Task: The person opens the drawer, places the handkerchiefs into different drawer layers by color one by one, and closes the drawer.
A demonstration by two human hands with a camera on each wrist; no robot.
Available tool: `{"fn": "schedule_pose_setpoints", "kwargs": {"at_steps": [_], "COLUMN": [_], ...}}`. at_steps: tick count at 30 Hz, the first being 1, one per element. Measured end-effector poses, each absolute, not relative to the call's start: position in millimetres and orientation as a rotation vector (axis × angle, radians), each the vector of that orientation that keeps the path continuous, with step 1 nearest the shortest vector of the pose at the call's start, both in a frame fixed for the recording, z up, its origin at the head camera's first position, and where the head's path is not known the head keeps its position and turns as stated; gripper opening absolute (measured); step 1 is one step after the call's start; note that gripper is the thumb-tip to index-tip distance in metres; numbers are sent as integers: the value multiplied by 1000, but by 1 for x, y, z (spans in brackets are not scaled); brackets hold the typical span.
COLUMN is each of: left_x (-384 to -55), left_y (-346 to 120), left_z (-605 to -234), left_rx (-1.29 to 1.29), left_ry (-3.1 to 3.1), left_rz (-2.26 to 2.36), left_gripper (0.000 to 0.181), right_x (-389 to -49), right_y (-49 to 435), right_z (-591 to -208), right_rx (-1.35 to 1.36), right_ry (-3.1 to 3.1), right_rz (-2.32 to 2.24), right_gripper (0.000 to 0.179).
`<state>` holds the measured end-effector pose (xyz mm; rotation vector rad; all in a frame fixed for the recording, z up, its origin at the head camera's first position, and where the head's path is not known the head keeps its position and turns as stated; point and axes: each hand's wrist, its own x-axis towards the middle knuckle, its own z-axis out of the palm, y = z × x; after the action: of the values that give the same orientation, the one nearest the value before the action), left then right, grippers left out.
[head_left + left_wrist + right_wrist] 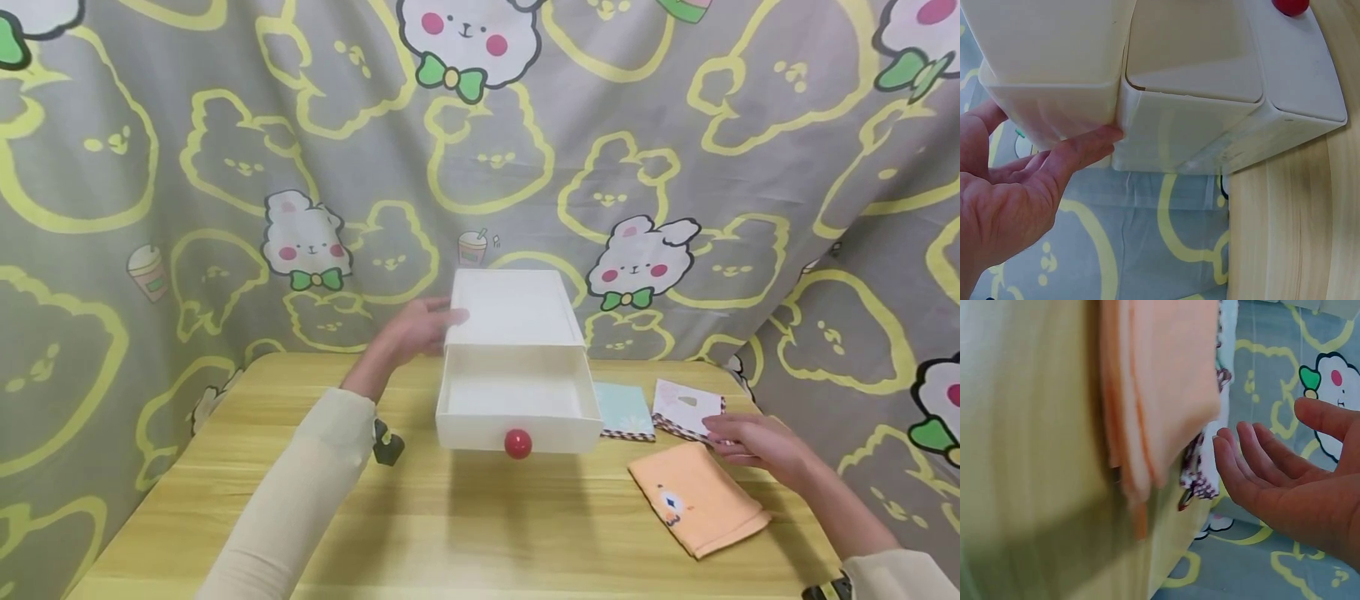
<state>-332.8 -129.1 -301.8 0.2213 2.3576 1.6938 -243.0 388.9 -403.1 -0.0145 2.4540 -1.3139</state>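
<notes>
A white drawer unit (513,307) has its top drawer (517,433) pulled out toward me, with a red round knob (518,444) in front. Nothing lies on the drawer floor that shows. My left hand (423,327) rests at the unit's upper left edge; in the left wrist view its extended fingers (1085,150) lie along the side of the top tier. Over the near edge of a white folded cloth (686,407) with checked trim is my right hand (761,444). Loosely extended, its fingers (1254,456) hold nothing in the right wrist view.
An orange folded towel (701,500) with an embroidered face lies in front of the right hand. A light blue folded cloth (628,410) sits between the drawer unit and the white cloth. Behind the wooden table (315,533) hangs a patterned curtain (495,167).
</notes>
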Motion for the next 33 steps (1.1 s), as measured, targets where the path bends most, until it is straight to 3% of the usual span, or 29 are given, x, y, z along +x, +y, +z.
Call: {"fn": "schedule_pose_setpoints", "kwargs": {"at_steps": [33], "left_x": [-332], "left_y": [-130], "left_z": [-301], "left_rx": [238], "left_ry": [2369], "left_rz": [1664], "left_gripper": [72], "right_x": [-244], "right_y": [391], "right_z": [-445], "right_rx": [173], "right_ry": [2454], "right_rz": [-1241], "right_gripper": [68]}}
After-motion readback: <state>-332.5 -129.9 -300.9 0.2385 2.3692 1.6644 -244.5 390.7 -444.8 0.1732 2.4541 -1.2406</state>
